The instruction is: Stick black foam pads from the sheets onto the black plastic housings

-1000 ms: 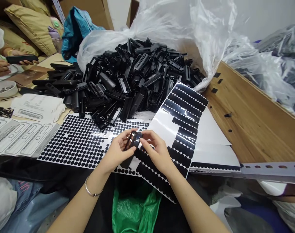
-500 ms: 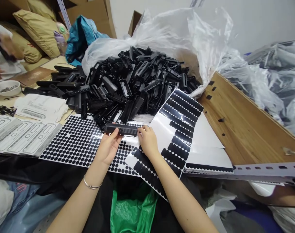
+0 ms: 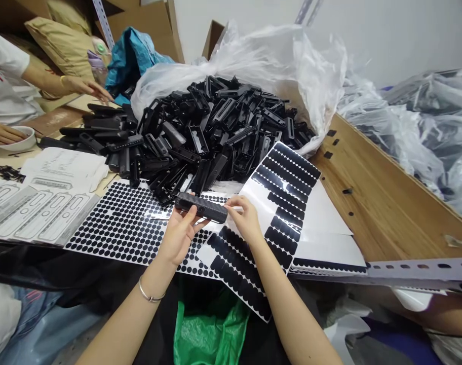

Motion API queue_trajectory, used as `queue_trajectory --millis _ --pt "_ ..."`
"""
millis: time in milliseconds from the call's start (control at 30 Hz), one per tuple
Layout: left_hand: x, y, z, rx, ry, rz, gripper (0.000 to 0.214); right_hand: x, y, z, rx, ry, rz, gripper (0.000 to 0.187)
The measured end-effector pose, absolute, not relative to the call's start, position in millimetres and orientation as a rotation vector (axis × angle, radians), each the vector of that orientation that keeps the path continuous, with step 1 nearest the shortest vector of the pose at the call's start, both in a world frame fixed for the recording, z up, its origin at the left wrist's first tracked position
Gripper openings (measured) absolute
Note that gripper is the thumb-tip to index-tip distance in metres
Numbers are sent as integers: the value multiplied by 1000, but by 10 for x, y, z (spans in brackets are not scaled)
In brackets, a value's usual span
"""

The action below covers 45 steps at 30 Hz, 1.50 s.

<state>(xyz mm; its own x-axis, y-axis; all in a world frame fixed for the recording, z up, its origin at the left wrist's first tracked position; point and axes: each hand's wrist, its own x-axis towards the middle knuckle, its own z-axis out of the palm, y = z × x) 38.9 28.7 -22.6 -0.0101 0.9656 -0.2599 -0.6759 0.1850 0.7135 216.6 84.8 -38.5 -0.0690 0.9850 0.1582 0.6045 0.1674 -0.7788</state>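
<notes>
Wood-grain board [image 3: 390, 213] is being seen well to the right of the round-sticker sheet [image 3: 113, 223]. Above that sheet's right-hand part, a black plastic housing [image 3: 210, 209] with a textured face is being held up crosswise, its right end tilting slightly lower. Its left part is being gripped by the left hand [image 3: 180, 230], the thumb being pressed on the near side and the fingers being wrapped behind. By the right hand [image 3: 244, 218], thumb and fingertips are being bunched at the opposite end; whether the housing or some small scrap is being pinched cannot be told. For clean handling, firm bracing from behind by the left fingers is probably being called for, with light, square contact by the right fingertips, so that twisting is being avoided. Partly overlapping the round-sticker sheet's right side, an oblong-sticker sheet [image 3: 292, 177] is lying. Behind the round-sticker sheet, loose black casings [image 3: 216, 126] are lying heaped. To its left, printed cards [image 3: 56, 215] are being seen; beyond them, a co-worker's hand [image 3: 6, 133] is being held at a white bowl [image 3: 26, 144].
</notes>
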Motion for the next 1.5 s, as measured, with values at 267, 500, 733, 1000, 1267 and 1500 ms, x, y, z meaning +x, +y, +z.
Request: queue_trajectory --millis 267,500,733,1000,1267,1500 --pt "421 292 -235 548 827 1340 45 2257 531 3 -1112 -1424 1065 18" --pt "480 269 -296 639 873 1308 56 2094 417 22 -1069 -1560 1130 22" --pt "508 261 -307 679 910 1309 63 1975 397 -54 -1079 -1499 1107 16" --pt "511 248 -298 663 894 1327 60 1947 392 -43 -1078 -1523 1011 8" --pt "525 243 -276 659 889 1335 60 1918 395 -93 -1077 -1490 931 8" --pt "520 246 -306 674 869 1330 54 1906 395 -107 -1115 -1433 924 17"
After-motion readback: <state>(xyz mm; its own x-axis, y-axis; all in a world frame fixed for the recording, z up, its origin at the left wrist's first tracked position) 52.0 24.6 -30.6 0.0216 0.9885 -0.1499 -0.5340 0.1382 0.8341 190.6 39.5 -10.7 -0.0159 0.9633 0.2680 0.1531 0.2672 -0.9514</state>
